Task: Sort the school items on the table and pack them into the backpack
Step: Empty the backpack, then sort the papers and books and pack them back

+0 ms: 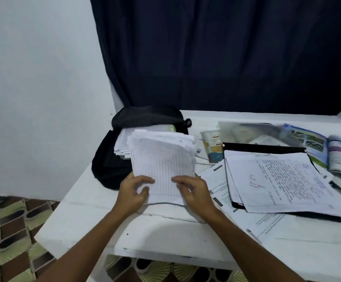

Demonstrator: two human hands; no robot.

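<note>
We grip a stack of lined papers [162,159] with both hands, left hand [134,193] and right hand [194,191] pinching its near edge. Just beyond our hands the open backpack [108,167] lies on the worktop [165,226]; loose sheets [277,180] lie right.

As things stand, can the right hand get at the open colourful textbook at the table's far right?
Probably not yet: the right hand grips the lined paper stack with the left hand. Otherwise the open colourful textbook lies uncovered.
</note>
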